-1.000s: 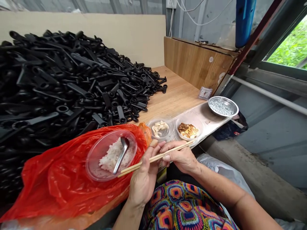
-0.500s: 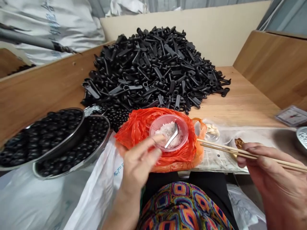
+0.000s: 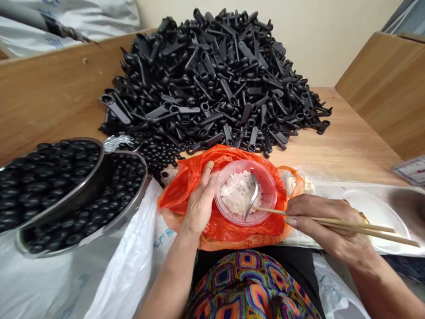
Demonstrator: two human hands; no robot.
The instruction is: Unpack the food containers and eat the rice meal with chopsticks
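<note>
A pink plastic bowl (image 3: 270, 188) of white rice (image 3: 237, 192) sits on a crumpled red plastic bag (image 3: 181, 184). A metal spoon (image 3: 254, 197) leans inside it. My left hand (image 3: 199, 201) lies on the bag against the bowl's left side, its fingers extended rather than wrapped around the rim. Wooden chopsticks (image 3: 365, 228) are gripped in my right hand (image 3: 328, 223), to the right of the bowl. Their front end reaches over the rim to the rice beside the spoon. The fingers of my right hand partly hide the chopsticks.
Behind the bowl rises a large pile of black plastic handles (image 3: 212, 88). Metal basins of black knobs (image 3: 53, 177) stand at left, near loose knobs (image 3: 159, 155). Pale food (image 3: 300, 185) and a clear round container (image 3: 381, 212) are at right. A small clock (image 3: 411, 170) stands farther right.
My left hand has come down from over the bowl to its left side. My right hand has moved left, bringing the chopsticks into the bowl. The view has tilted downward and closer.
</note>
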